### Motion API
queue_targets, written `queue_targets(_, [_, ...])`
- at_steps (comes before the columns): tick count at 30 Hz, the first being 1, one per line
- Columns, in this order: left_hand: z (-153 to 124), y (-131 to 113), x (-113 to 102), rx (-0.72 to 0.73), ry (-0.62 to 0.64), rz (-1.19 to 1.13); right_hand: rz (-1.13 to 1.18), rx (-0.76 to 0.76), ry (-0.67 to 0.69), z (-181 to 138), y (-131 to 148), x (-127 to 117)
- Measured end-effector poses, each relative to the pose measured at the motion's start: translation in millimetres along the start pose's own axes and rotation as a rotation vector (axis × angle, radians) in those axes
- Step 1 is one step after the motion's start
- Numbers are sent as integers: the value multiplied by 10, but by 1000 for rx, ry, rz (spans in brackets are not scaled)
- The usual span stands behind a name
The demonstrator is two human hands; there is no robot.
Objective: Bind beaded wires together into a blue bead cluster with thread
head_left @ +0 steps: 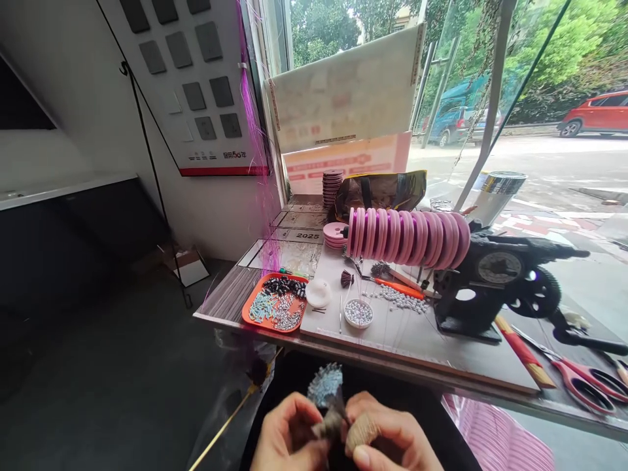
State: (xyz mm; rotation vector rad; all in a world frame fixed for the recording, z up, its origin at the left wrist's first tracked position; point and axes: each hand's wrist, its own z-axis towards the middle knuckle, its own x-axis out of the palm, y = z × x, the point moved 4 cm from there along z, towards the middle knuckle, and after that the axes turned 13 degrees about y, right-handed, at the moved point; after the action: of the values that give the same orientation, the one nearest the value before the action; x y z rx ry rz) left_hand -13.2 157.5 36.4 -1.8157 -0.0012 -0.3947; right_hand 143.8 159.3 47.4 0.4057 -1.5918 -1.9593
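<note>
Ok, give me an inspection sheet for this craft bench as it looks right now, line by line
Surface: grey work board on a wood-grain table by the window.
Job's things: a small tuft with a pale blue beaded cluster, held low in front of the table; a twine-wrapped piece beside it.
Clutter: orange tray of beads, small bead dish, row of pink spools, black hand-crank machine, red scissors, orange-handled tool.
Hands: left hand and right hand both pinch the tuft.
Cables: nothing seen; thin strands lie across the board.
Surroundings: glass front, street with a red car, purple tinsel hanging.
</note>
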Motion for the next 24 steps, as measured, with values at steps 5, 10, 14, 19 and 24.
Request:
queue_targets(5, [755,-1100,-186,432,-278,682,-80,-24,-186,86,125,-126])
queue_targets(10, [1343,-1523,-46,476,-202,768,-30,-20,-306,111,138,-135])
queue_targets(14, [992,-1166,59,332,-63,728,-95,-14,-359,110,119,-181])
queue_targets(19, [295,-363,145,-57,140,15,-280,-60,-167,229,93,-16])
queue_targets(24, [260,-373,1,35,-53,-162,-389,-49,-153,230,88,91])
